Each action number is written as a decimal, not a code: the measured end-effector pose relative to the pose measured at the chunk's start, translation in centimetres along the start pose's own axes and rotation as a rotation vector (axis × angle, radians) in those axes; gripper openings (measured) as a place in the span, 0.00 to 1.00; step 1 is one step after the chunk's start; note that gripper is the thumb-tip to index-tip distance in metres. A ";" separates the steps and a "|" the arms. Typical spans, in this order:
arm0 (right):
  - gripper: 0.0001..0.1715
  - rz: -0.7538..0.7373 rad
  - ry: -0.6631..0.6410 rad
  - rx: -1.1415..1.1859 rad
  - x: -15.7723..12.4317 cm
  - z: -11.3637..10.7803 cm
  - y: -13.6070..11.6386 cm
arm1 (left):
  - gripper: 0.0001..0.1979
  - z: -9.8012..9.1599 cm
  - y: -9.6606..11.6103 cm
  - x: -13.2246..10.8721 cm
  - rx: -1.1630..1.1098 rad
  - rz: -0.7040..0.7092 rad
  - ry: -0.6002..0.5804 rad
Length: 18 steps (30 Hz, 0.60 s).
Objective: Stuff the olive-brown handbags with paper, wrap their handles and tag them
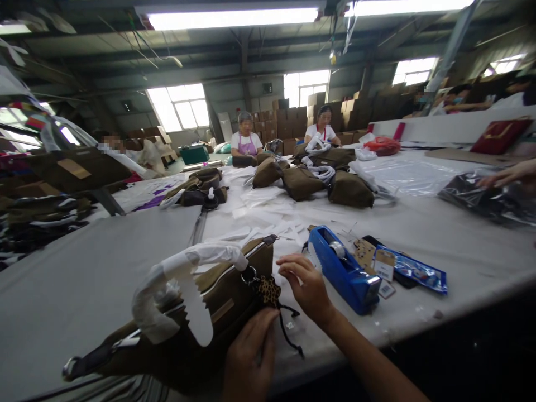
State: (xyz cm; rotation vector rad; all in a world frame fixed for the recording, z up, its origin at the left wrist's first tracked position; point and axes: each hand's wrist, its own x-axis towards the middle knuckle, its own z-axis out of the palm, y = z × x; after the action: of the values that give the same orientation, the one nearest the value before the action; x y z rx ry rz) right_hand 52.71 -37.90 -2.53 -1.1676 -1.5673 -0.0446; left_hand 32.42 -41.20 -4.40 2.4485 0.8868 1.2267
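Note:
A brown handbag (234, 290) with a zipped top lies in front of me, tilted from lower left to upper right. White wrapping covers its handle (151, 296), and a white notched strip (199, 312) hangs from it. A leopard-print charm (268, 290) hangs by a ring at the bag's right end, with black cords below. Against the bag's near side is my left hand (251, 357), fingers stretched toward the charm's lower edge and a gap by the thumb. My right hand (310, 293) hovers just right of the charm, its fingers loosely curved and apart, holding nothing visible.
A blue tape dispenser (343, 268) stands right of my right hand, beside tags (384, 265) and a blue packet (419, 271). More brown bags (304, 181) and paper scraps lie farther back. Co-workers sit across the table; another person's hand (511, 173) touches dark plastic at right.

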 end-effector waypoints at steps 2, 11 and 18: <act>0.09 -0.051 0.004 0.115 0.6 -0.6 -2.8 | 0.19 -0.1 0.4 0.0 -0.059 -0.082 0.027; 0.06 0.581 0.010 1.315 -2.7 -3.0 -11.4 | 0.15 0.0 5.4 -0.1 -0.434 -0.297 0.160; 0.07 0.904 0.269 1.285 -3.7 -5.3 -8.1 | 0.11 -0.3 4.2 -2.1 -0.395 -0.410 -0.122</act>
State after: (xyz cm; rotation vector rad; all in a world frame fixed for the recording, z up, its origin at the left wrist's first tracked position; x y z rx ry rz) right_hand 50.61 -47.45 0.96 -0.6328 -0.4500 1.1672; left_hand 32.90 -45.80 -3.51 1.8929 0.9465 0.9812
